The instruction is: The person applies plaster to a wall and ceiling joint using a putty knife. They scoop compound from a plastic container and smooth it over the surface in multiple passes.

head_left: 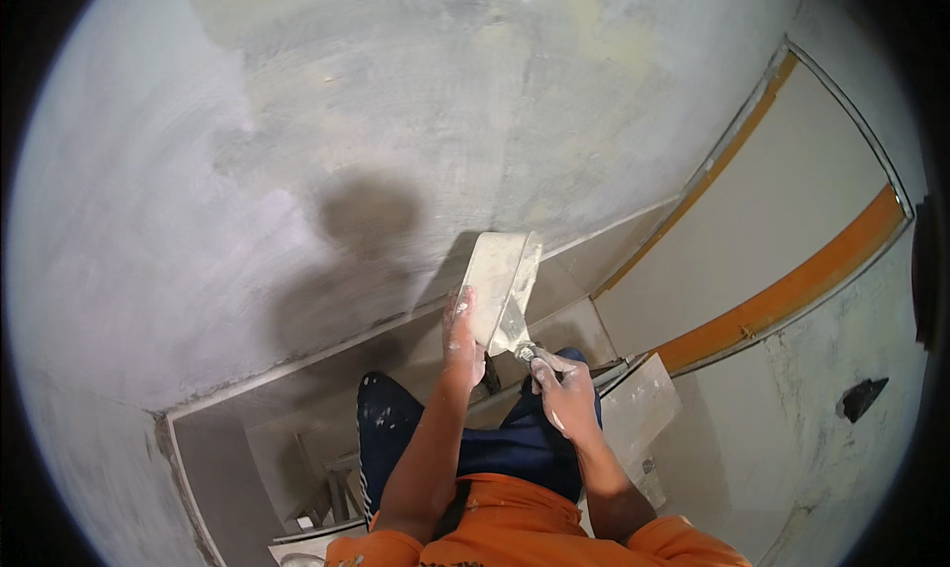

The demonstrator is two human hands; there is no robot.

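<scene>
A long, cream-coloured mud pan (492,275), smeared with plaster, is tilted in front of the wall. My left hand (462,337) grips it from its left side, with the fingers closed round it and partly hidden behind. My right hand (567,393) is wrapped round the dark handle of a putty knife (513,328). The knife's blade lies at the near right edge of the pan, and pale plaster coats the pan's side there. Both hands are spotted with white plaster.
Ahead stands a patchy plastered wall (346,102) with my shadow on it. On the right are a pale panel with an orange border (802,280) and a dark patch (863,399) on the wall. A whitish board (641,404) sits beside my right leg; below left are frame-like pieces (336,496).
</scene>
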